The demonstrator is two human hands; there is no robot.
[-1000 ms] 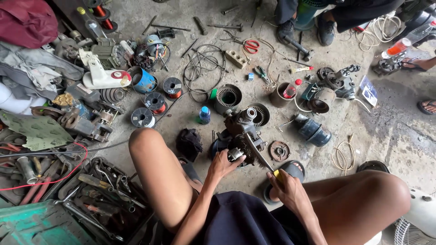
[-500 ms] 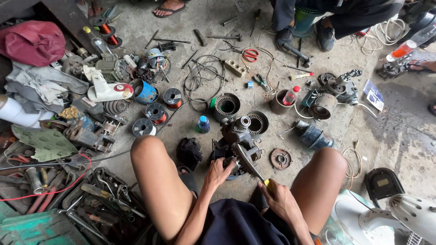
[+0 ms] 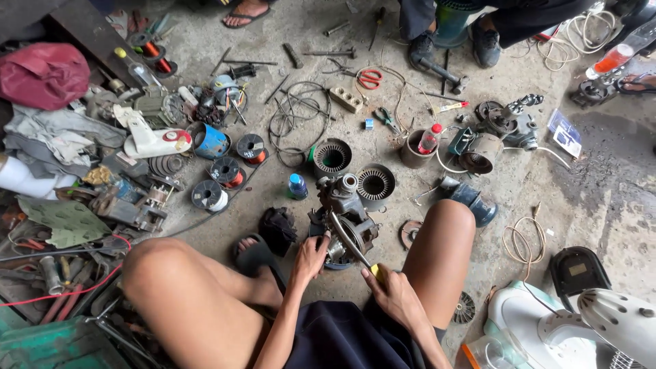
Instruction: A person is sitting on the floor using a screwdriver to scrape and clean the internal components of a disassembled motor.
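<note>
- Head view: the person sits low on a concrete floor (image 3: 547,205) with both bare knees spread, and a grimy motor assembly (image 3: 345,215) stands between them, just in front of the hands.
- The left hand (image 3: 311,260) is closed around the near lower edge of the motor assembly, fingers curled onto it, bracing it.
- The right hand (image 3: 396,294) is wrapped tight around the yellow handle of a screwdriver (image 3: 352,240); its shaft slants up and left, with the tip lying against the motor body.
- Compared with half a second ago, both hands keep the same grip and the screwdriver holds much the same slant; the motor has not shifted on the floor.
- What differs is the framing: the view has tilted, so the white fan housing (image 3: 581,314) at lower right shows more fully, and the right knee sits closer to the blue cylinder (image 3: 471,198).
- Just beyond the motor lie two ringed stators (image 3: 376,181), a small blue-capped bottle (image 3: 296,186) and a black rag (image 3: 278,229).
- Wire spools (image 3: 225,171), red scissors (image 3: 370,78) and loose cable stay spread further out.
</note>
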